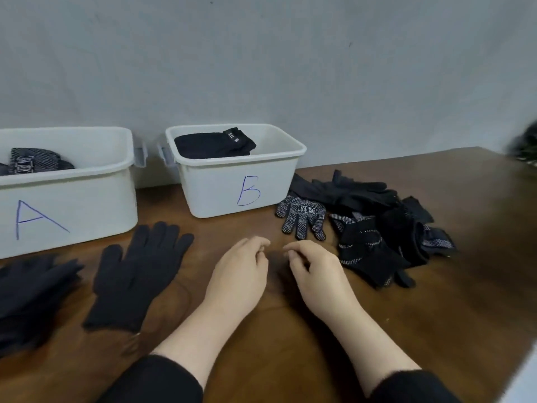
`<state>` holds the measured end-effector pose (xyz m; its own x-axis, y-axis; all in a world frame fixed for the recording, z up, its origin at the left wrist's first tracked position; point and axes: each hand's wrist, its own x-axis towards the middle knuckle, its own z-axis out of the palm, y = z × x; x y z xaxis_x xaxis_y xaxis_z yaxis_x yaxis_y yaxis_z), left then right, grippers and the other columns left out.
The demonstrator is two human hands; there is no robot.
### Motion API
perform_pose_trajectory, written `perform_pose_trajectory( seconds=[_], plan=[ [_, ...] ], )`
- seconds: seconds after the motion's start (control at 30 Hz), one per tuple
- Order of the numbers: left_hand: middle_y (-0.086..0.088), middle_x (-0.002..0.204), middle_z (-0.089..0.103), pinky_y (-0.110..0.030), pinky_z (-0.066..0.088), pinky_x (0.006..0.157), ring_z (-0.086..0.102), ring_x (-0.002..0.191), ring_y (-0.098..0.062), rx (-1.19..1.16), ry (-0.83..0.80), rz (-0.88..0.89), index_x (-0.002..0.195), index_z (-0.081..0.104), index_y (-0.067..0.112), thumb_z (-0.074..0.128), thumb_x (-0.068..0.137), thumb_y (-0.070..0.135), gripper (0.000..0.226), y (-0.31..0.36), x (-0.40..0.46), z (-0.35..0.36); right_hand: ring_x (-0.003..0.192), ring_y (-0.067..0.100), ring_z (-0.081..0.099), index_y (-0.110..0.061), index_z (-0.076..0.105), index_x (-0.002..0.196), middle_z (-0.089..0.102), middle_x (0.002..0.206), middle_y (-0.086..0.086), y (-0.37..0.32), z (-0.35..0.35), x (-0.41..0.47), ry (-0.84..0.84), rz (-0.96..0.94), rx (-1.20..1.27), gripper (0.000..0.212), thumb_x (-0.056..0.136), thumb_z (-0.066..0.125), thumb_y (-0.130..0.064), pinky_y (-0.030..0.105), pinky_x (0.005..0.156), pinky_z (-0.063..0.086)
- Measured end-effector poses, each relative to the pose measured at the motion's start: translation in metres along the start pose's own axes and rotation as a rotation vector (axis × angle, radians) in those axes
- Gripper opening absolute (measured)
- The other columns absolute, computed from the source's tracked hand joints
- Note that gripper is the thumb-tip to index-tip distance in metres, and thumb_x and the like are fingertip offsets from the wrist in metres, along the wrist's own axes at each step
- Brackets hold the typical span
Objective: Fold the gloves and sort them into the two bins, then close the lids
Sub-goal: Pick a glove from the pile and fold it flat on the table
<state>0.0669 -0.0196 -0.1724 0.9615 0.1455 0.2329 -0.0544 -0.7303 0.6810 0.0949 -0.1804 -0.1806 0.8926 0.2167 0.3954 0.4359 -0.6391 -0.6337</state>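
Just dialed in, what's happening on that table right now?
A person is midway through sorting gloves. Both hands, left hand and right hand, rest on the brown table with fingers loosely curled, holding nothing. Bin A holds a folded dotted glove; bin B holds folded plain black gloves. Both bins are open, with no lids in view. A plain black glove lies flat left of the hands, and an unsorted pile sits to the right.

Bin A [72, 199] is cut off by the left edge; a dark blurred object [526, 146] at the right edge cannot be identified.
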Motion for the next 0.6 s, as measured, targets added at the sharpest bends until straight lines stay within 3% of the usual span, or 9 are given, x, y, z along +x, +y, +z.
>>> perform_pose_trajectory(
  seconds=[0.1, 0.23, 0.33, 0.47, 0.6],
  plan=[
    [0.011, 0.117, 0.065, -0.031, 0.046, 0.096, 0.059, 0.109, -0.009, -0.005, 0.0, 0.019, 0.12, 0.065, 0.027, 0.051, 0.098, 0.017, 0.028, -0.004, 0.001, -0.001, 0.093, 0.002, 0.053, -0.016, 0.072, 0.109, 0.065, 0.108, -0.008, 0.005, 0.005, 0.007, 0.013, -0.077, -0.094, 0.016, 0.098, 0.061, -0.016, 0.014, 0.086, 0.04],
    [0.016, 0.117, 0.063, -0.018, 0.042, 0.092, 0.057, 0.108, -0.001, -0.034, 0.023, 0.023, 0.122, 0.064, 0.029, 0.051, 0.1, 0.022, 0.026, -0.008, 0.0, -0.005, 0.119, 0.024, 0.054, -0.011, 0.066, 0.126, 0.06, 0.129, 0.004, 0.017, 0.017, 0.036, 0.014, -0.078, -0.297, 0.033, 0.093, 0.066, -0.016, 0.038, 0.101, 0.047],
    [0.018, 0.115, 0.063, -0.015, 0.041, 0.09, 0.056, 0.105, 0.002, -0.039, 0.039, 0.028, 0.123, 0.063, 0.03, 0.05, 0.102, 0.025, 0.026, -0.009, -0.001, -0.008, 0.129, 0.034, 0.051, -0.003, 0.059, 0.136, 0.056, 0.14, 0.013, 0.03, 0.023, 0.065, -0.056, 0.0, -0.396, 0.045, 0.094, 0.067, -0.018, 0.043, 0.11, 0.041],
    [0.019, 0.112, 0.061, -0.017, 0.044, 0.09, 0.056, 0.103, 0.002, -0.053, 0.051, 0.032, 0.123, 0.064, 0.03, 0.049, 0.103, 0.027, 0.025, -0.011, 0.0, -0.011, 0.103, 0.038, 0.058, -0.005, 0.067, 0.095, 0.063, 0.106, 0.011, 0.039, 0.027, 0.087, -0.08, 0.05, -0.48, 0.018, 0.098, 0.059, -0.02, 0.043, 0.083, 0.045],
    [0.021, 0.112, 0.06, -0.001, 0.035, 0.08, 0.053, 0.101, 0.005, -0.039, 0.077, 0.027, 0.123, 0.063, 0.03, 0.051, 0.101, 0.026, 0.026, -0.014, 0.004, -0.014, 0.094, 0.031, 0.06, -0.014, 0.066, 0.093, 0.065, 0.095, 0.002, 0.026, 0.02, 0.083, -0.018, -0.017, -0.475, 0.012, 0.096, 0.058, -0.021, 0.04, 0.08, 0.045]
  ],
)
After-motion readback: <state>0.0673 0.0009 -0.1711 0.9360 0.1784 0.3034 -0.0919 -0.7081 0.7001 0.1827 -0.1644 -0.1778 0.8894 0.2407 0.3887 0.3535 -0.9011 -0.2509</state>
